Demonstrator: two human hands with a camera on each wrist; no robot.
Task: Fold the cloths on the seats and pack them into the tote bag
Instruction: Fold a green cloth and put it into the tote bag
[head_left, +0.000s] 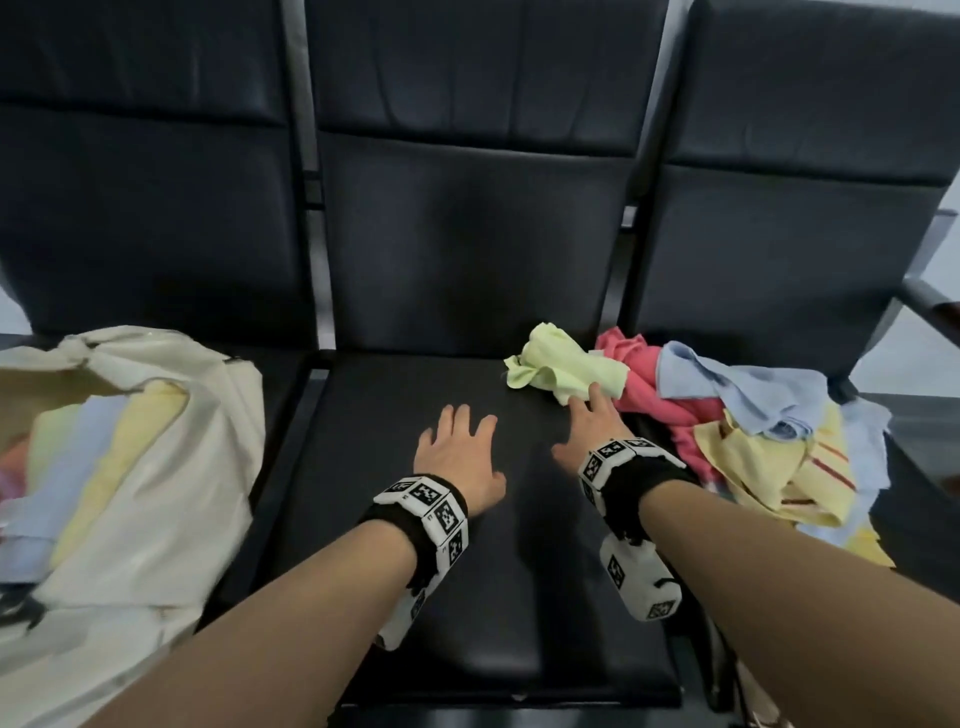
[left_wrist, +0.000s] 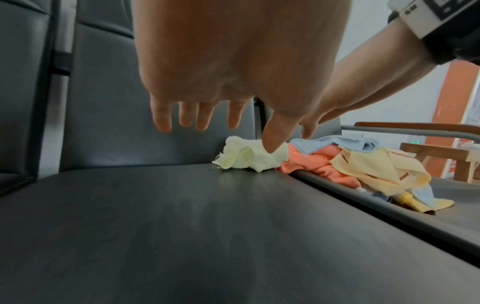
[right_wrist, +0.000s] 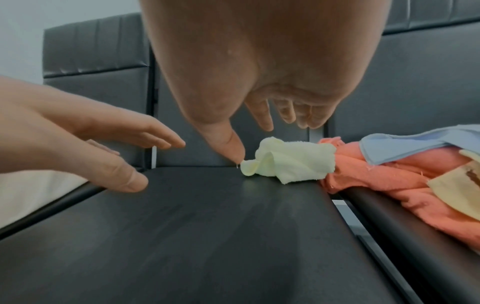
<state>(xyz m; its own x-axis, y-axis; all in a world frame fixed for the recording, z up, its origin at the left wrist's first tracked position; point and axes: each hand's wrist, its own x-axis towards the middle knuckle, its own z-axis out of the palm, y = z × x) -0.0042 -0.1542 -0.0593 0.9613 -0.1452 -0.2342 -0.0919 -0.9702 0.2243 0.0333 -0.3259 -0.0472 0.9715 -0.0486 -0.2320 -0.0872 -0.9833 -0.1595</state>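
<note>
Both hands are held spread above the middle seat (head_left: 457, 415), the left hand (head_left: 460, 454) with fingers splayed and holding nothing, the right hand (head_left: 589, 423) stretched toward a crumpled pale green cloth (head_left: 563, 371) at the seat's back right corner, its fingertips just beside the cloth, contact not discernible. A heap of unfolded cloths (head_left: 753, 431) in pink, blue and yellow is seen on the right seat, spilling over its left edge. The cream tote bag (head_left: 171, 467) is laid on the left seat, with folded cloths (head_left: 88, 441) stacked inside.
</note>
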